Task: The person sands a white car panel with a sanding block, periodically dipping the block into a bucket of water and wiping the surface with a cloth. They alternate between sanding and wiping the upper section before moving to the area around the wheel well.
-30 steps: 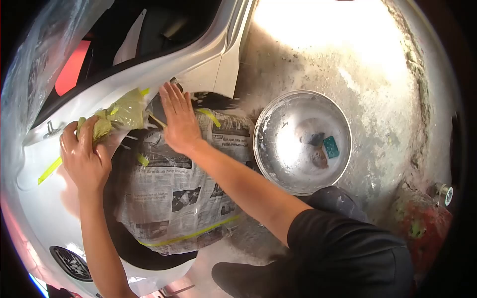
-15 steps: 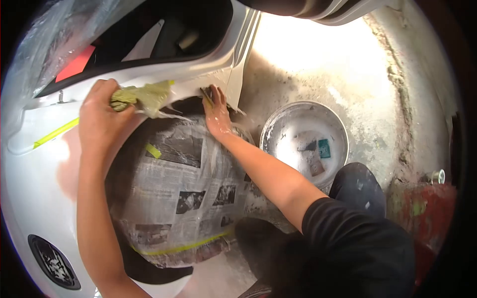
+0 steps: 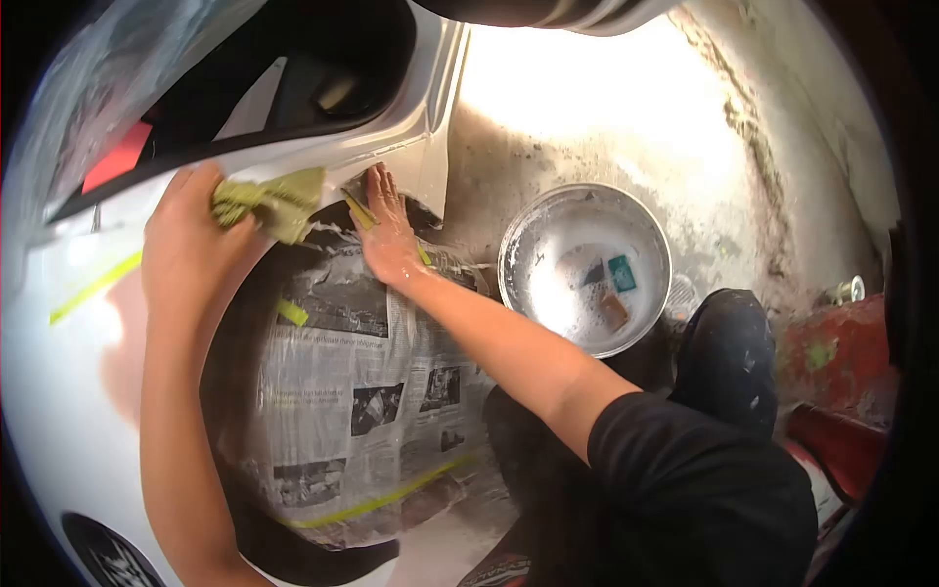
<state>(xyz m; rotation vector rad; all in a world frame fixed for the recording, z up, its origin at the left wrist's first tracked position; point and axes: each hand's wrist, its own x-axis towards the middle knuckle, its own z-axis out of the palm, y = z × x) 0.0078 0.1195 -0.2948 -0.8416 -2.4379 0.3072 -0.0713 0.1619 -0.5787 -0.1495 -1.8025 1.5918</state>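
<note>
My left hand (image 3: 191, 220) grips a crumpled yellow-green cloth (image 3: 284, 201) against the white car body panel (image 3: 93, 367), above the wheel arch. Its fingers are wrapped round the cloth's left end, and the rest drapes over the arch edge. My right hand (image 3: 388, 230) lies with fingers extended on the panel near the arch's far end. Beneath it is a thin dark pad with a yellow edge (image 3: 359, 207), mostly hidden by the fingers. White wet smears show on this hand. Newspaper under clear plastic (image 3: 337, 391) covers the wheel, held by yellow tape (image 3: 391, 496).
On the floor to the right stands a metal bowl (image 3: 518, 303) with whitish liquid and small teal, dark and brown pieces. My knee (image 3: 729, 352) is close beside it. A red object (image 3: 836, 357) stands at far right. Above the panel is a dark car window (image 3: 362, 73).
The view has shifted, moving the car leftward in the picture. My right hand has slid slightly left along the arch edge, its fingers now flatter. My left hand still grips the cloth.
</note>
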